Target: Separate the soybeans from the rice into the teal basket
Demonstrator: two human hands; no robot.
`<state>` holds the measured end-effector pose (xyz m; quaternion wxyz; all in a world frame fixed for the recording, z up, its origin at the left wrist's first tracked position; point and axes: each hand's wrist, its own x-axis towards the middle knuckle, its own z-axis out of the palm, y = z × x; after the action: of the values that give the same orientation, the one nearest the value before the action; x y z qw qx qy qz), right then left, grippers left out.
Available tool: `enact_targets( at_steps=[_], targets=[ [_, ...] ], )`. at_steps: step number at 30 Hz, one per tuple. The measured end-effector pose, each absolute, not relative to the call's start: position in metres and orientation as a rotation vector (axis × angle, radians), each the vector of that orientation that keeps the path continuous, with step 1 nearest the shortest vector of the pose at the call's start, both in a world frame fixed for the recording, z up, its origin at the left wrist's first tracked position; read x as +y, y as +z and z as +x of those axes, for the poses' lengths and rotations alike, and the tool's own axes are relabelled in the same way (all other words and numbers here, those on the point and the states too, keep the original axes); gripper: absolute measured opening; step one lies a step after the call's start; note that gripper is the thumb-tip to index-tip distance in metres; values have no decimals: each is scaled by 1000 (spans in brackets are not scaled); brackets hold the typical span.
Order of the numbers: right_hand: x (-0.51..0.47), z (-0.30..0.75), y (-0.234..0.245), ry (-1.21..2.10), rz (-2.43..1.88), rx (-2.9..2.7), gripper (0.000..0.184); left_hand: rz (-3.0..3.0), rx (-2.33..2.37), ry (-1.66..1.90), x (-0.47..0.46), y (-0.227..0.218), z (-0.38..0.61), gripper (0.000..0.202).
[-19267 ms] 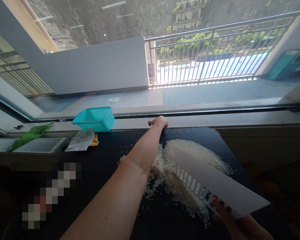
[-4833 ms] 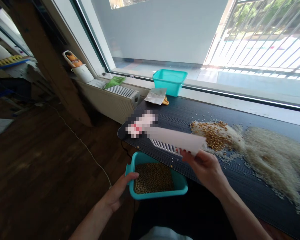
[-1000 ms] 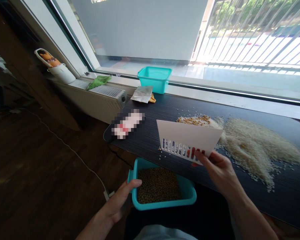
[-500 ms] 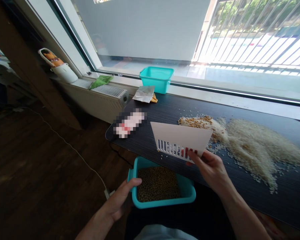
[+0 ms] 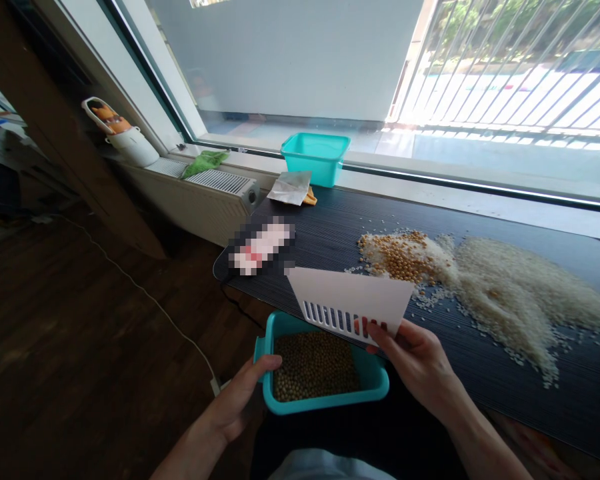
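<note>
Over the near edge of the dark table (image 5: pixel 330 233), a white slotted card (image 5: pixel 350 290) slants in the right hand (image 5: pixel 420 353), thumb and fingers clamped on its lower right corner. Just below, a teal bin (image 5: pixel 330 404) holds many tan beans (image 5: pixel 315 370); the left hand (image 5: pixel 235 395) grips its left end, thumb hooked over the rim, other fingers mostly hidden. Beyond the card, a pile of golden beans and rice (image 5: pixel 403 257) lies on the table, touching a broader heap of white rice (image 5: pixel 520 280) to its right. Farther back, a second teal container (image 5: pixel 313 163) stands at the table's far edge, a pale packet (image 5: pixel 290 187) just in front. Left of these, a green cloth (image 5: pixel 206 162) lies on a radiator (image 5: pixel 195 208).
</note>
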<state>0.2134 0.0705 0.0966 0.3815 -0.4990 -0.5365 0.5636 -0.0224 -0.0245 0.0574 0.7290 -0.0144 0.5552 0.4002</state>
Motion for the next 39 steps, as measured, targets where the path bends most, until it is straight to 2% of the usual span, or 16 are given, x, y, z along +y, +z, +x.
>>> enact_targets(
  at_steps=[4, 10, 15, 19, 27, 34, 36, 39],
  targets=[
    [54, 227, 101, 1369, -1350, -1322, 29, -49, 1207, 862, -26, 58, -19, 54],
    [60, 287, 107, 870, -1593, -904, 34, -28, 1099, 785, -25, 54, -2, 56],
    [79, 325, 109, 713, -1638, -802, 30, 3, 999, 710, -22, 46, 18, 54],
    [79, 325, 104, 806, -1550, -896, 29, -11, 1000, 683, -22, 41, 27, 56],
    [68, 252, 94, 1320, -1231, -1356, 29, 6, 1114, 712, -25, 49, 13, 49],
    [67, 244, 87, 1404, -1248, -1530, 27, -38, 1183, 803, -27, 54, -5, 56],
    [61, 258, 89, 1413, -1299, -1482, 28, -47, 1164, 799, -27, 55, -4, 58],
    [53, 287, 93, 1246, -1432, -1223, 30, -24, 1104, 764, -26, 53, 1, 59]
  ],
)
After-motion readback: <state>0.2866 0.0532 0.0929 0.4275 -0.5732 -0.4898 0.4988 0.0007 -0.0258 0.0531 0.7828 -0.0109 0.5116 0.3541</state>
